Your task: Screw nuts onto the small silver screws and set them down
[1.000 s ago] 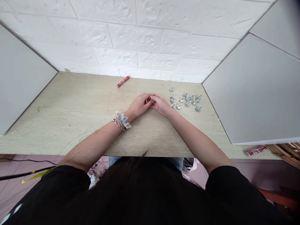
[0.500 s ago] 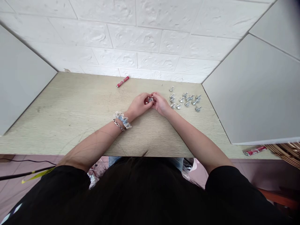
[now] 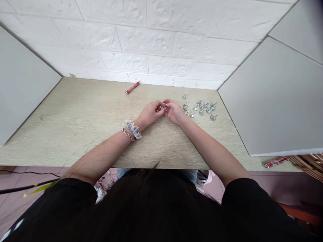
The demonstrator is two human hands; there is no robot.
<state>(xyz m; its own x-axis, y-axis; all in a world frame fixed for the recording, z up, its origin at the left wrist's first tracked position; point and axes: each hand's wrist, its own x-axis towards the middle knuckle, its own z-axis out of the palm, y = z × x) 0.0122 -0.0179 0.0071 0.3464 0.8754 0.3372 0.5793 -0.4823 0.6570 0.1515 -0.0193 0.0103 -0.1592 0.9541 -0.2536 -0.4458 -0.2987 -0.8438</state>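
Over the middle of the tabletop, my left hand (image 3: 152, 111) pinches a small silver bolt (image 3: 161, 108) between thumb and fingers. My right hand (image 3: 174, 111) meets it from the other side, its curled fingertips closed at the bolt's other end. Fingers cover most of the bolt, so its full shape is hidden. To the right of my right hand lie several similar silver bolts (image 3: 195, 107) with wide round bases, a few of them close to my wrist. A scrunchie (image 3: 133, 129) and a chain bracelet (image 3: 128, 134) circle my left wrist.
Near the white brick-patterned wall (image 3: 133, 40) lies a red tube (image 3: 132, 88) on the pale wooden table (image 3: 75, 111). White panels (image 3: 275, 97) bound both sides. Another red tube (image 3: 274, 162) and a woven basket (image 3: 309, 164) are at the right front edge.
The bolt has turned between my fingers, and its round face shows less. My right hand has rolled slightly and shifted a little to the right. The loose bolts lie as before.
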